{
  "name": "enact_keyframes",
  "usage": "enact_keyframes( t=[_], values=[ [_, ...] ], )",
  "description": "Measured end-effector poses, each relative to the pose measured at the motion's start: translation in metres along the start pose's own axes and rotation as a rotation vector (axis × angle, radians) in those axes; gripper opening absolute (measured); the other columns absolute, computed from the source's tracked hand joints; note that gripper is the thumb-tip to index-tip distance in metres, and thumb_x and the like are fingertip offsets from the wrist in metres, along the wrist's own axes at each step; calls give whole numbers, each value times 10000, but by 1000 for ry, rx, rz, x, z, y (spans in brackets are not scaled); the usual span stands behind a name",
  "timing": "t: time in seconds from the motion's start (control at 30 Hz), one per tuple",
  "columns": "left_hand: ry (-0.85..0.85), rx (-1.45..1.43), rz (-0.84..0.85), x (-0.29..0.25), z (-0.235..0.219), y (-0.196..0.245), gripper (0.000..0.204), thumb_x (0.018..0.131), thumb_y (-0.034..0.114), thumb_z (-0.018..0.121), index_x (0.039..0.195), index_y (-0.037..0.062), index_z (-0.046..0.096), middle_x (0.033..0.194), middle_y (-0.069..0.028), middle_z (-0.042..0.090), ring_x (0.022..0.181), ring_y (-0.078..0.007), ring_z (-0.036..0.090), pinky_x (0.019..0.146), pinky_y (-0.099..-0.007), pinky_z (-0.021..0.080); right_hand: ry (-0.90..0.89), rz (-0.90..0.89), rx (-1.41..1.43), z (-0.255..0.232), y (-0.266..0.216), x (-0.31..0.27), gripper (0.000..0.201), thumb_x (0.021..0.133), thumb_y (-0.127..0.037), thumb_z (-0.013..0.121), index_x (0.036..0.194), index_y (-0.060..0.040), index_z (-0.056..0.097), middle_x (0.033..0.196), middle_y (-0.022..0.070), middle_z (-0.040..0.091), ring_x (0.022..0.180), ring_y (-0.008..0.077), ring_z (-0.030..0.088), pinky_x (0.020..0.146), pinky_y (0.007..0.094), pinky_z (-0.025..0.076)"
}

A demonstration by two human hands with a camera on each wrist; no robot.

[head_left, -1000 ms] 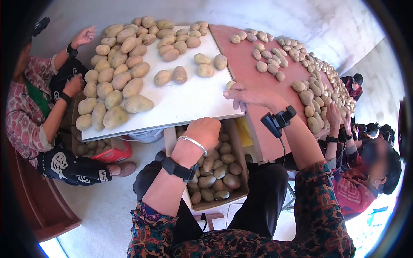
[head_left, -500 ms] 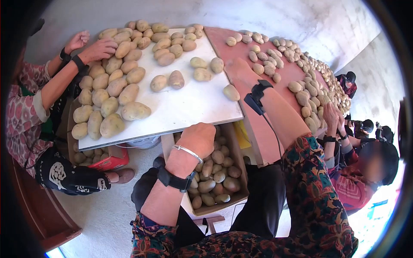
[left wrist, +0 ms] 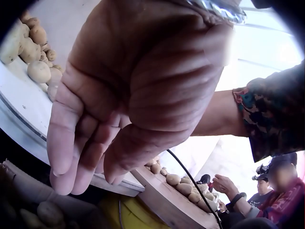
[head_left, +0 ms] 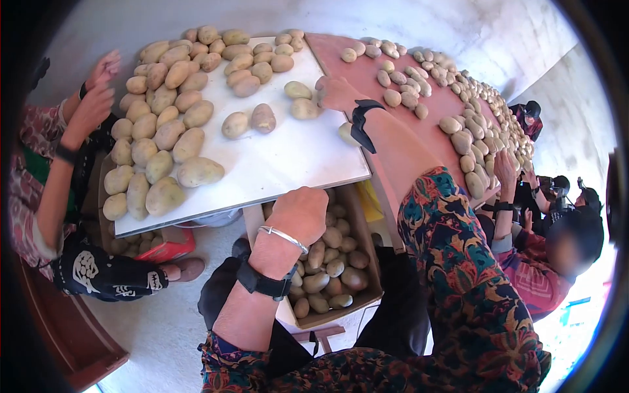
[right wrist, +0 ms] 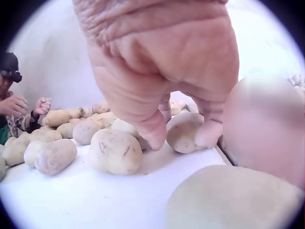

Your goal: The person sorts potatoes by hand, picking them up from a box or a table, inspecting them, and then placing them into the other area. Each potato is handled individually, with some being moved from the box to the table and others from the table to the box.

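Observation:
At the right edge of the white board (head_left: 282, 164), my right hand (head_left: 337, 93) pinches a potato that it covers from above. The right wrist view shows that potato (right wrist: 185, 132) between the thumb and fingers of my right hand (right wrist: 162, 62), resting on the board. Another potato (head_left: 304, 109) lies just left of the hand, and one (head_left: 347, 134) sits partly behind the wrist strap. My left hand (head_left: 299, 213) hangs above a cardboard box (head_left: 337, 316) of potatoes; in the left wrist view the left hand (left wrist: 128, 90) has loosely bent fingers with nothing in them.
Potatoes (head_left: 200, 171) crowd the board's left side. More potatoes (head_left: 451, 124) lie on the reddish table (head_left: 367, 105) to the right. A person's hand (head_left: 95, 108) is raised at the left; another person (head_left: 544, 275) sits at the right. A red box (head_left: 171, 245) stands below the board.
My right hand has moved up and left, from the board's right edge, onto a potato. The left hand stays over the box. The person at the left has drawn a hand back from the potatoes.

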State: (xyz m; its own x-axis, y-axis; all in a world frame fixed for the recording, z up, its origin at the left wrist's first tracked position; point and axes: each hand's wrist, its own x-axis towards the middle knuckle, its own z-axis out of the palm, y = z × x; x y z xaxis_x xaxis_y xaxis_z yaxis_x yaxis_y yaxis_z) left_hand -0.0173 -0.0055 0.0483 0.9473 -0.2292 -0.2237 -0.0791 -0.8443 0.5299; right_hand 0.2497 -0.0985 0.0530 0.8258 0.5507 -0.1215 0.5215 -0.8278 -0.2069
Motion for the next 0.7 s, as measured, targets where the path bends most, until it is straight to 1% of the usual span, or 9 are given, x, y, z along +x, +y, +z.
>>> enact_keyframes(
  t=[0.13,0.2,0.23,0.27,0.4,0.53,0.6,0.67,0.7],
  values=[
    [23,-3,34,-4,3,-4,181,820,102,621,952,-20,642,950,-241,670,963,-401,638,860,-480,500,-38,39,-145,9,6,15,520,798,-221,604,1287,-52,550,1208,246,598,1225,366,544,967,433,486],
    [132,16,88,2,13,-8,210,821,114,639,983,-20,646,941,-248,671,952,-410,640,862,-480,502,56,55,-265,31,18,29,555,784,-267,631,1274,-25,534,1271,243,561,1211,391,556,962,430,498],
    [129,15,137,7,12,-4,210,821,114,639,983,-20,646,941,-248,671,952,-410,640,862,-480,502,77,130,-165,19,6,10,594,771,-289,642,1281,-9,519,1300,249,537,1215,393,551,974,433,488],
    [95,19,95,6,8,-3,218,819,114,645,992,-18,650,943,-250,671,954,-413,639,866,-479,502,96,187,-55,6,-11,-11,635,758,-312,653,1287,7,504,1328,255,513,1220,395,547,986,437,479],
    [20,31,15,2,1,7,258,814,112,665,1036,-19,652,979,-256,668,986,-411,634,889,-471,499,180,224,126,-4,-4,-34,643,779,-344,635,1288,21,487,1315,259,511,1189,400,558,986,451,469],
    [-11,55,30,4,1,13,287,814,112,674,1071,-15,652,1002,-260,667,1004,-406,632,899,-463,499,296,159,221,-13,-1,-80,519,838,-341,570,1205,24,545,1232,250,538,1135,420,557,959,472,459],
    [-38,83,12,4,1,17,299,823,120,671,1094,-6,652,1027,-254,668,1018,-407,626,910,-460,495,240,2,157,-6,0,-106,481,829,-312,560,1197,-3,565,1235,245,536,1116,414,558,956,462,458],
    [-41,73,18,3,4,18,298,828,123,666,1098,-2,652,1046,-251,665,1033,-405,621,919,-461,490,319,-79,-22,32,2,-121,438,816,-263,590,1219,-91,573,1187,180,567,1201,382,511,955,432,474],
    [-36,64,10,5,6,20,297,832,125,661,1103,2,653,1065,-248,663,1048,-404,616,927,-461,485,258,-125,-126,37,-4,-132,439,815,-247,606,1223,-89,568,1198,172,562,1229,382,481,960,433,474]
  ],
)
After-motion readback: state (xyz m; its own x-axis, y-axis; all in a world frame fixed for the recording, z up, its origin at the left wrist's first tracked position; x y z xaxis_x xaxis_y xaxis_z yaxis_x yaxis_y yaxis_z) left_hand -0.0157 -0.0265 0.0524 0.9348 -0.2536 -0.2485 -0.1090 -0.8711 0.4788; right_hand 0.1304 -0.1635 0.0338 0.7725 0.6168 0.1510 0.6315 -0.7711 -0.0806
